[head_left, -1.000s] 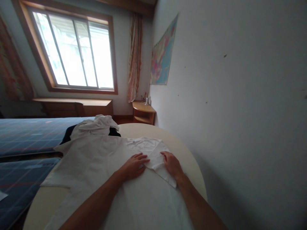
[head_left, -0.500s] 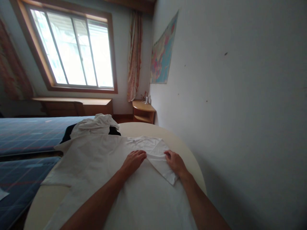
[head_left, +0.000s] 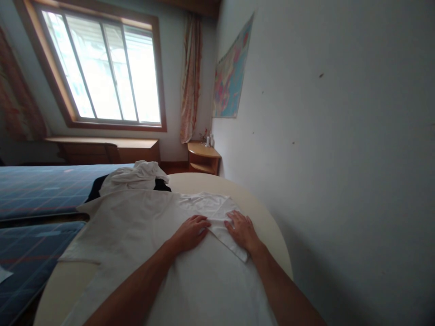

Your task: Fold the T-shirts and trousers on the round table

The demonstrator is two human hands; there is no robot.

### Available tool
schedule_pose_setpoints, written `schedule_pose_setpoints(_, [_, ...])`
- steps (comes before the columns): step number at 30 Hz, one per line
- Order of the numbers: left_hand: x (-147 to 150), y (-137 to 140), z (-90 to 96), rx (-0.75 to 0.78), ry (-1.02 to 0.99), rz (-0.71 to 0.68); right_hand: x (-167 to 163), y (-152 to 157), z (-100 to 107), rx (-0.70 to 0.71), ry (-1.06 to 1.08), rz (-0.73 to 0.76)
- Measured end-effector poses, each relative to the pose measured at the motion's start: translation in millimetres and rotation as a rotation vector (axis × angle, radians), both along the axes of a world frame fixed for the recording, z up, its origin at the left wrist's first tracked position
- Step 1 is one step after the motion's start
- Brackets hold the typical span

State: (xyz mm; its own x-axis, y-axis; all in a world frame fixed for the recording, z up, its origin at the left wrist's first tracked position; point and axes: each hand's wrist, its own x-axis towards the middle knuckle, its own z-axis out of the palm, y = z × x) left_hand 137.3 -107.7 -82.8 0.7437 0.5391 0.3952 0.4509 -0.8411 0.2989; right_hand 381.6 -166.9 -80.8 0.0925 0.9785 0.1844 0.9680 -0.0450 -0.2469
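A white T-shirt (head_left: 136, 226) lies spread over a round cream table (head_left: 217, 181). At its right side a sleeve (head_left: 220, 231) is folded inward, its hem running diagonally. My left hand (head_left: 190, 232) rests on the shirt at the inner end of this fold, fingers stretched out and thumb apart. Across the fold, my right hand (head_left: 242, 230) lies flat on the sleeve with its fingers spread. The shirt's left sleeve (head_left: 79, 244) extends toward the table's left edge.
A crumpled white garment (head_left: 136, 176) and black cloth lie at the table's far left. Blue plaid beds (head_left: 50, 185) stand to the left. The white wall (head_left: 340, 158) is close on the right. A small corner shelf (head_left: 204, 151) and a desk (head_left: 136, 144) stand beyond.
My right hand has opened from bent, closed fingers and laid itself flat on the sleeve, slightly inward. My left hand has shifted slightly, its thumb now showing apart from its fingers.
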Motion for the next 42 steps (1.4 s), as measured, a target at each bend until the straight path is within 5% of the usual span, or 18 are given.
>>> schedule_pose_setpoints(11, [0.4, 0.5, -0.4, -0.024, 0.027, -0.003, 7.8, 49.3, 9.2, -0.021, -0.073, -0.163])
schedule_pose_setpoints(21, [0.0, 1.4, 1.2, -0.019, 0.054, -0.001, 34.3, 102.0, 2.3, -0.022, -0.013, -0.167])
schedule_pose_setpoints(30, [-1.4, 1.9, 1.6, -0.043, 0.105, 0.029, 12.5, 75.0, 8.0, 0.049, -0.078, -0.137])
schedule_pose_setpoints(35, [-0.8, 4.8, -3.8, -0.073, 0.145, 0.037, -4.2, 34.9, 6.3, -0.135, -0.061, 0.041])
schedule_pose_setpoints(42, [0.6, 4.7, -5.7, -0.096, 0.199, 0.080, -8.5, -18.7, -4.7, -0.145, -0.049, 0.002])
